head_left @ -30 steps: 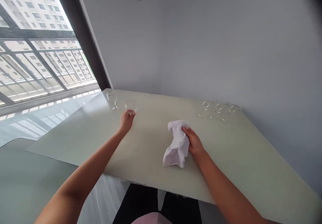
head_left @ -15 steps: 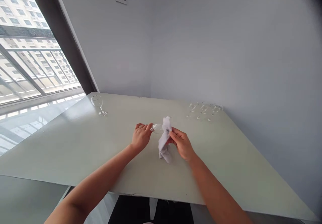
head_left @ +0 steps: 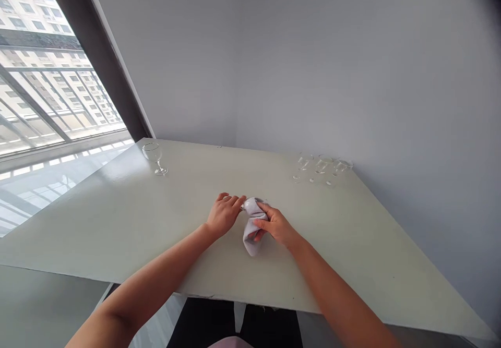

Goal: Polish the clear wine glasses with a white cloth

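My left hand [head_left: 226, 214] is closed on the stem end of a clear wine glass [head_left: 243, 206], which lies sideways above the table. A pale lilac cloth [head_left: 251, 236] is gripped by my right hand [head_left: 275, 225], its fingers pressing it around the bowl. The cloth covers most of the bowl, and its lower part hangs below the glass. Only a bit of the stem and a faint edge of the rim show.
A stemmed glass [head_left: 152, 153] stands at the table's far left corner. Three more glasses [head_left: 321, 165] stand in a row at the far right, near the wall. The pale table [head_left: 188, 264] meets grey walls; a window is at left.
My right hand has brought the cloth closer around the bowl, so more of the glass is covered. My left hand has shifted slightly right. The view has tilted down a little.
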`<state>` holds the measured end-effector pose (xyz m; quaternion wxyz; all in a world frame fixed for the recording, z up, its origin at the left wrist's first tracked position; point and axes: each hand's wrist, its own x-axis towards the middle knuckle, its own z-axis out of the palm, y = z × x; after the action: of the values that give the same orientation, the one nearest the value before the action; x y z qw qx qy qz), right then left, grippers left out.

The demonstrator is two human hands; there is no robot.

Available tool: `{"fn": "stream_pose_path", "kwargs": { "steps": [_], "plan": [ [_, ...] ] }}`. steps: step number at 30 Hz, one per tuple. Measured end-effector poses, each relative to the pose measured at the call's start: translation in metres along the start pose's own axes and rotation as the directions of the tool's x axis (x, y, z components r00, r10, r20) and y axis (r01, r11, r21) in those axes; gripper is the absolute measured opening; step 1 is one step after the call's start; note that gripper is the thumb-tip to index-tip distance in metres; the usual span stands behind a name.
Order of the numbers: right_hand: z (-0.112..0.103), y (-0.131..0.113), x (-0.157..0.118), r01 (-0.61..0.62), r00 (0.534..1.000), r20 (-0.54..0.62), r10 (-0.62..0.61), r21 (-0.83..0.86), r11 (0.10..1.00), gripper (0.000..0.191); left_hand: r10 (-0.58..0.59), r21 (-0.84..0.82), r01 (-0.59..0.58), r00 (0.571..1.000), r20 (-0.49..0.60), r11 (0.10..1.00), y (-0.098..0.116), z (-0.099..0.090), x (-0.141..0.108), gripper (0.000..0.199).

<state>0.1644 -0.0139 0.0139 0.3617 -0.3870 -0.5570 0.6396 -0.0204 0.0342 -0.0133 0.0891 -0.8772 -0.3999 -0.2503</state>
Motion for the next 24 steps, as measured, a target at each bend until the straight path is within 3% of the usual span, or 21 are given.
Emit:
{"fn": "stream_pose_path", "kwargs": {
  "steps": [5,8,11,13,15,16,18,20,21,22,24],
  "plan": [
    [0.002,0.012,0.005,0.044,0.983,-0.175,-0.056,-0.070,0.997,0.030,-0.009,0.014,0.009,0.999,-0.047,1.000,-0.001,-0.007,-0.001,0.032],
    [-0.001,0.012,0.007,0.030,0.980,-0.199,-0.003,0.131,0.991,0.024,0.060,0.023,-0.058,0.996,-0.069,0.998,0.003,-0.015,0.000,0.040],
    [-0.007,0.008,0.007,-0.007,0.976,-0.200,0.085,0.360,0.933,0.025,0.144,-0.019,-0.145,0.989,-0.020,0.989,0.005,-0.024,0.003,0.044],
    [-0.009,0.004,0.005,-0.011,0.977,-0.193,0.086,0.362,0.932,0.027,0.096,-0.127,-0.089,0.994,0.050,0.988,0.002,-0.029,0.006,0.039],
    [-0.009,0.000,0.001,0.010,0.988,-0.151,0.027,0.243,0.970,0.029,-0.010,-0.320,0.072,0.981,0.192,0.945,-0.006,-0.035,0.009,0.035],
    [-0.008,-0.002,-0.001,0.030,0.995,-0.101,-0.015,0.152,0.988,0.028,-0.028,-0.432,0.169,0.949,0.313,0.886,-0.012,-0.039,0.010,0.034],
    [-0.005,-0.006,-0.007,0.078,0.996,0.042,-0.077,-0.024,0.997,0.024,0.087,-0.608,0.351,0.815,0.573,0.713,-0.025,-0.049,0.012,0.032],
    [-0.002,-0.008,-0.010,0.117,0.985,0.140,-0.099,-0.124,0.985,0.019,0.278,-0.677,0.464,0.667,0.691,0.571,-0.034,-0.056,0.012,0.032],
    [-0.001,-0.008,-0.010,0.121,0.985,0.140,-0.102,-0.131,0.984,0.018,0.315,-0.686,0.479,0.641,0.700,0.548,-0.036,-0.059,0.011,0.033],
    [-0.001,-0.006,-0.009,0.112,0.989,0.103,-0.102,-0.102,0.988,0.018,0.284,-0.682,0.462,0.668,0.688,0.567,-0.035,-0.060,0.009,0.034],
    [-0.003,-0.001,-0.004,0.069,0.997,-0.028,-0.068,0.048,0.996,0.022,0.107,-0.616,0.334,0.817,0.567,0.713,-0.026,-0.059,0.006,0.031]
  ]
}}
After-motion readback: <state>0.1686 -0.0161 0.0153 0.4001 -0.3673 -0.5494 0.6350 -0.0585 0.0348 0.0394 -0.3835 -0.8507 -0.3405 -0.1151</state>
